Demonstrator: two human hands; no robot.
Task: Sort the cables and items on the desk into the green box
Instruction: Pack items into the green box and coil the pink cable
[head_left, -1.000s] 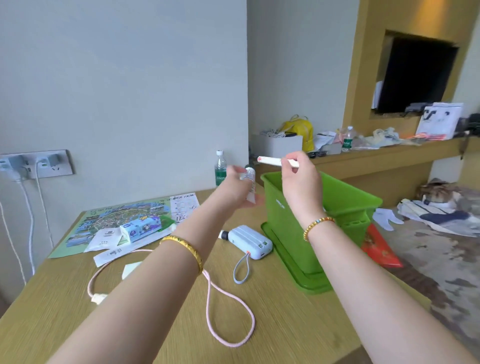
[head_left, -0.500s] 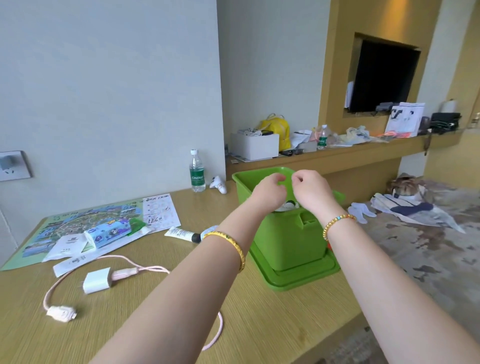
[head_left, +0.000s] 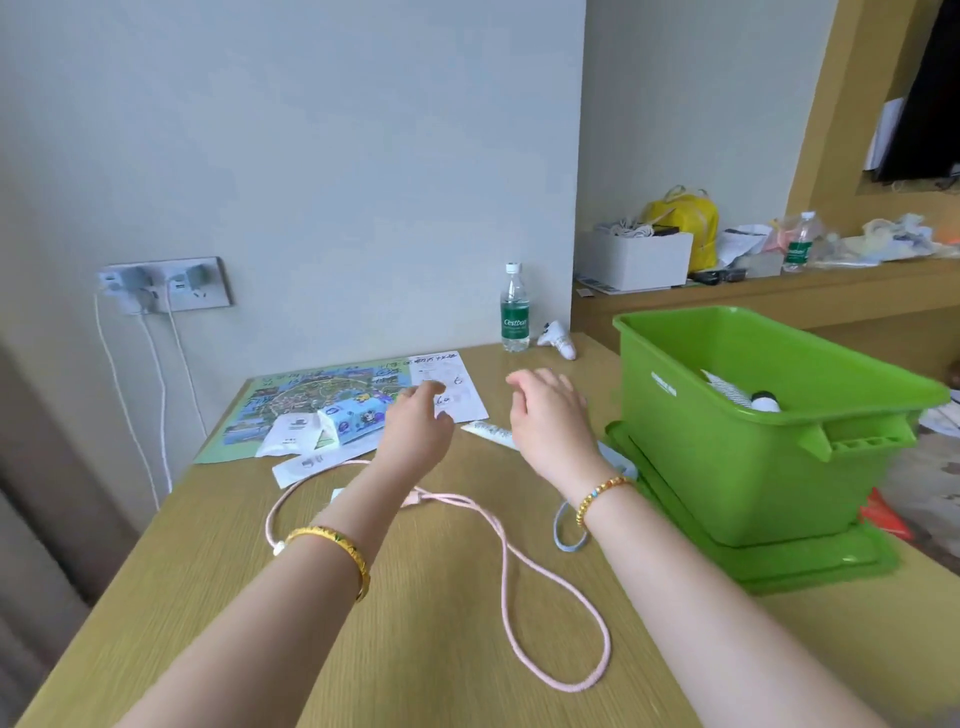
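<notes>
A wooden table (head_left: 426, 649) by a grey wall; both hands empty, fingers loose; the white tube (head_left: 488, 432) lies flat, long axis left-right, just beyond the right hand (head_left: 550, 421), nearer than the left hand (head_left: 418, 428); green box (head_left: 727, 457) right.

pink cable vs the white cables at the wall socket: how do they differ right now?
The pink cable lies loose on the desk in open loops; the white cables hang down the wall from chargers in the socket. The pink cable looks thicker and braided; the white ones look thin and smooth. The pink cable passes under the left forearm; the white cables are clear of both hands. Neither is in the green box.
</notes>
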